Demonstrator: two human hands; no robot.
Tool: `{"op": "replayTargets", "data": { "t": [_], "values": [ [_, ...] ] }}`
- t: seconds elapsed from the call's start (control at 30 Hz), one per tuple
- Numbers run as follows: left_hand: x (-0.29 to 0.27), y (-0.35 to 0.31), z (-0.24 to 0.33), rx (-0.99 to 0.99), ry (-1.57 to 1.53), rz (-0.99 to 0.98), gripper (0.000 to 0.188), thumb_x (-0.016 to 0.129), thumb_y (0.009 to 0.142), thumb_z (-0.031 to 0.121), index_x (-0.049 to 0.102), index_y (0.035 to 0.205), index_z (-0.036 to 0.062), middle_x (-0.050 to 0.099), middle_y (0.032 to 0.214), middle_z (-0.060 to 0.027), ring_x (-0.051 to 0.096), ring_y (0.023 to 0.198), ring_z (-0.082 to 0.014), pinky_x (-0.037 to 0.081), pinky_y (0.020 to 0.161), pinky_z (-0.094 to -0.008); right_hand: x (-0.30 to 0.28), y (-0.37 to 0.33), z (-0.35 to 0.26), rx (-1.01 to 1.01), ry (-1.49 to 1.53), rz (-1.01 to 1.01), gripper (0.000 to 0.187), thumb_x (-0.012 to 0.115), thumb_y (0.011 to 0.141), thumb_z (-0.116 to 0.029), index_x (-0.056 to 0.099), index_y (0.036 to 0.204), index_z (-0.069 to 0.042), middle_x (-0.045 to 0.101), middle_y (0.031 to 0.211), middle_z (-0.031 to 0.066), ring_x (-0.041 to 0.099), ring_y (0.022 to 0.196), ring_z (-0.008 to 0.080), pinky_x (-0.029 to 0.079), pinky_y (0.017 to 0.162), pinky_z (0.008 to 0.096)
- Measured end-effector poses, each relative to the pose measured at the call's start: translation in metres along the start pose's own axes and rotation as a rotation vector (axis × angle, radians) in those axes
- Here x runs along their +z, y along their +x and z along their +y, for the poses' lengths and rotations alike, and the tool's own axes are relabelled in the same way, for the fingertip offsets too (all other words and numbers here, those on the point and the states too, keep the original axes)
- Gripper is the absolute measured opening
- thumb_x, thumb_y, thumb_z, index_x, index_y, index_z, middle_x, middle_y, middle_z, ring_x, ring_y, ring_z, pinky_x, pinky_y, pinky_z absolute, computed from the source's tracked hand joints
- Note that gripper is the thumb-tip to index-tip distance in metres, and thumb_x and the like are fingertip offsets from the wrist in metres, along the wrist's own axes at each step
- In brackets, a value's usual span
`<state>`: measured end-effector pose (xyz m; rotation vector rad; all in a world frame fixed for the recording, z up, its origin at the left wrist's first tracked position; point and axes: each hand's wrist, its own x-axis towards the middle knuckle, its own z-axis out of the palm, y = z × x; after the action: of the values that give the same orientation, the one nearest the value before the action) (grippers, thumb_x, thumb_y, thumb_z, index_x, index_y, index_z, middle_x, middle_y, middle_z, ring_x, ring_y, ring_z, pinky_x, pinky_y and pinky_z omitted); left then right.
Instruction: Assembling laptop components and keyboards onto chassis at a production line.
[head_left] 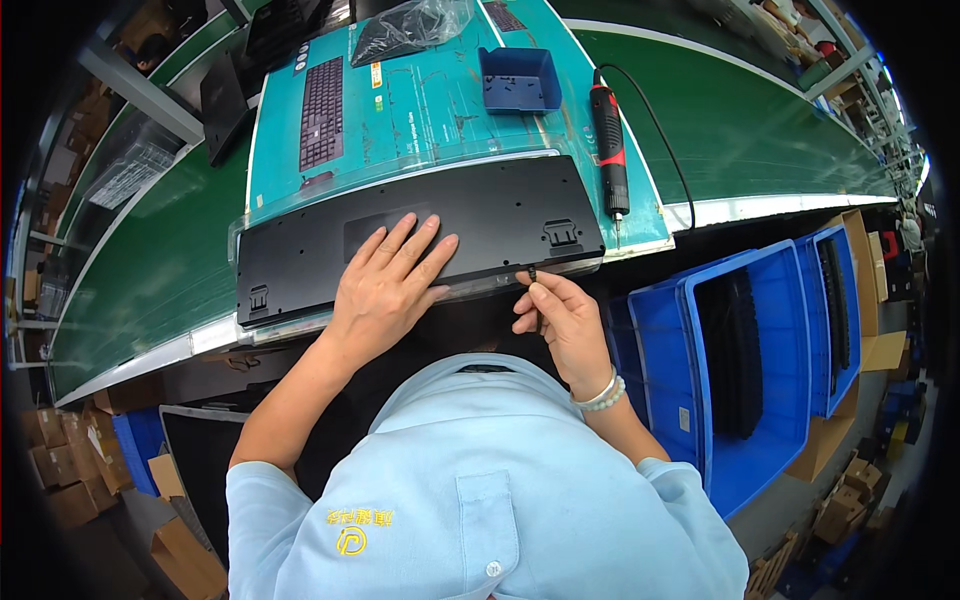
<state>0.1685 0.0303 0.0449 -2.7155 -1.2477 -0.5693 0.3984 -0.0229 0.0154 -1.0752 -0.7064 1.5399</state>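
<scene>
Black keyboard panel [470,222] is lying underside up in a clear plastic tray [236,240], along the near edge of the worktop [715,120]. Left hand [390,275] is resting flat on it, fingers spread, apparently steadying. Right hand [562,318] is pinching a small dark piece [532,273] between thumb and fingers, at the panel's near edge; cannot tell what the piece is. Step in hand: probably handling that small piece on the underside. Next move is likely calling for a fine pinch and careful lining-up, left hand holding steady. Further out, a red-black electric screwdriver [608,150] is lying right of the panel, and a blue bin [520,92] is holding small dark screws beyond it. Blue crates [700,390] are standing at right.
</scene>
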Motion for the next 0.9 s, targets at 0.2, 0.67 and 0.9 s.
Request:
{"op": "replayTargets", "data": {
  "t": [0.2, 0.67, 0.9],
  "values": [
    [0.011, -0.001, -0.001, 0.004, 0.01, -0.017, 0.057, 0.071, 0.08, 0.022, 0.054, 0.134, 0.0125, 0.049, 0.143, -0.0056, 0.043, 0.134, -0.0262, 0.035, 0.108, -0.0392, -0.005, 0.007, 0.003, 0.042, 0.022, 0.021, 0.027, 0.056, 0.097, -0.014, 0.061, 0.116, 0.004, 0.067, 0.082, 0.0112, 0.065, 0.065, 0.015, 0.055, 0.064, 0.0234],
    [0.015, -0.007, 0.003, -0.05, 0.043, -0.066, 0.068, 0.07, 0.08, 0.035, 0.048, 0.139, 0.0102, 0.043, 0.148, -0.0071, 0.036, 0.139, -0.0283, 0.031, 0.108, -0.0539, -0.014, 0.005, 0.003, -0.094, -0.24, 0.056, 0.022, 0.061, 0.094, -0.014, 0.067, 0.106, 0.003, 0.07, 0.085, 0.0111, 0.069, 0.076, 0.0177, 0.055, 0.073, 0.0237],
    [0.019, -0.002, 0.009, -0.06, -0.012, -0.056, 0.067, 0.071, 0.079, 0.036, 0.049, 0.137, 0.0096, 0.045, 0.146, -0.0104, 0.036, 0.139, -0.0287, 0.032, 0.107, -0.054, -0.018, 0.003, 0.011, -0.112, -0.328, 0.036, 0.018, 0.062, 0.092, -0.01, 0.068, 0.103, 0.002, 0.07, 0.087, 0.0097, 0.066, 0.079, 0.0148, 0.052, 0.075, 0.0217]
  ]
}}
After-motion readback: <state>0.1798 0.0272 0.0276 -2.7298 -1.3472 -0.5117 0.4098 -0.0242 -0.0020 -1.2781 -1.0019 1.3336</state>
